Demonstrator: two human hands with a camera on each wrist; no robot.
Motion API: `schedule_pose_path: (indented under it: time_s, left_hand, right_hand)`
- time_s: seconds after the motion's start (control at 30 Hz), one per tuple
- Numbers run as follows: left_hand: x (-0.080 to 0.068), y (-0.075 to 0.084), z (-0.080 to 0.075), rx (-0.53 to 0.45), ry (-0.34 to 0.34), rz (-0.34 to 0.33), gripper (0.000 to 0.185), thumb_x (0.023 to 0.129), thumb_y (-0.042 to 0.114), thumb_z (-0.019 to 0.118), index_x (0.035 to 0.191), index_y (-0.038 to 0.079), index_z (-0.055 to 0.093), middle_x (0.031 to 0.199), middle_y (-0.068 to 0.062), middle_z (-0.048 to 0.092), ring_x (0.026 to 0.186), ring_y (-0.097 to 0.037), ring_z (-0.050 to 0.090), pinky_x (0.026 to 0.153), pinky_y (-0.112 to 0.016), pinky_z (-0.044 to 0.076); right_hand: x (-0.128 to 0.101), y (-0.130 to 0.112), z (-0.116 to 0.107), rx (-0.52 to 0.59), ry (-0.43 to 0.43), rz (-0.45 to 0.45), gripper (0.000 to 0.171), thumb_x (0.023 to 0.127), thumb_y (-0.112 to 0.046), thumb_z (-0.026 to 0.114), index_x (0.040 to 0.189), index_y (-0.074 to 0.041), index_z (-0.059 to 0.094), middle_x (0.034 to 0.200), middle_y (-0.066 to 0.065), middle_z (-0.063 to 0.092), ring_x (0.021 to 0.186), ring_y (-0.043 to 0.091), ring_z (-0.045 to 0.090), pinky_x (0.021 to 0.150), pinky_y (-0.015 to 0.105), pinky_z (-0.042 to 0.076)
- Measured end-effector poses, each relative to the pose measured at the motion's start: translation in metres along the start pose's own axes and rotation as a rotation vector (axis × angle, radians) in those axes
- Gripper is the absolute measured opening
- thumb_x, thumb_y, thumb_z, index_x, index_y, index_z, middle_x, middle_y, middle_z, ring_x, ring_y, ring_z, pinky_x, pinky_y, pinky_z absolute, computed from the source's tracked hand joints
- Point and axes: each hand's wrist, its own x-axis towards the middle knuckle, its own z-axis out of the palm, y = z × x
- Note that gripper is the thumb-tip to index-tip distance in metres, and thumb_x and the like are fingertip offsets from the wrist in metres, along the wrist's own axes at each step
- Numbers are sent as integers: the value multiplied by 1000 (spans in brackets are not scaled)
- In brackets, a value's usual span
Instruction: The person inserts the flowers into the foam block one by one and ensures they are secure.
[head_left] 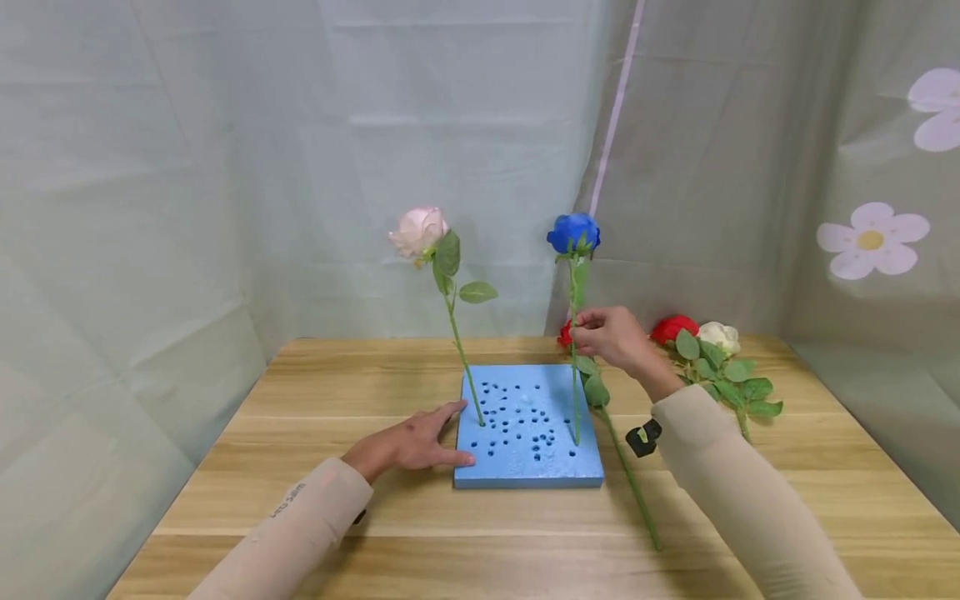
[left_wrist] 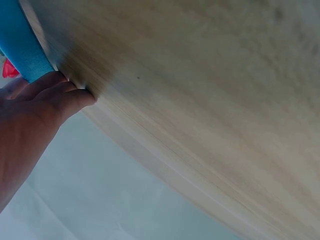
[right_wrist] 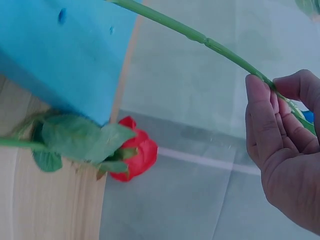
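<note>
- The right hand (head_left: 611, 337) pinches the upright green stem of the blue artificial rose (head_left: 573, 232), whose foot stands in the flat blue perforated foam block's (head_left: 525, 475) right side.
- The left hand (head_left: 411, 443), fingers spread flat, presses that block's left edge.

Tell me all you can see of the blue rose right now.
The blue rose stands upright with its stem set in a hole near the right edge of the blue foam block. It looks artificial: a deep blue bloom on top, a thin green stem, a few small leaves under the bloom. The right hand pinches the stem about halfway up; the right wrist view shows fingers and thumb closed on it. Nothing else touches it.
</note>
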Motion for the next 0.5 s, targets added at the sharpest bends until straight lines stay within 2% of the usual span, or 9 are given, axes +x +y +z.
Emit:
schedule_pose_path:
  time_s: [0.1, 0.33, 0.5]
  left_hand:
    - [0, 0, 0, 3, 2, 2, 98, 71, 70, 62, 149, 26, 21, 150, -5, 28, 135, -27, 27, 105, -50, 28]
    - [-1, 2, -2, 3, -1, -1, 98, 71, 69, 62, 149, 26, 21, 150, -5, 28, 135, -26, 27, 106, -50, 27]
    - [-1, 2, -1, -1, -6, -4, 98, 71, 70, 62, 149, 26, 21, 150, -5, 28, 135, -26, 26, 106, -49, 27]
  right_hand:
    - [2, -6, 7, -5, 6, -11, 24, 88, -13, 60, 106, 4, 58, 100, 17, 61, 80, 29, 67, 74, 35, 54]
    - [9, -18, 24, 36, 10, -6, 21, 88, -10, 60, 104, 2, 59, 98, 16, 60, 86, 35, 65, 68, 28, 55]
    - [12, -23, 36, 13, 15, -21, 17, 89, -13, 61, 102, -2, 61, 96, 13, 62, 82, 27, 66, 65, 28, 54]
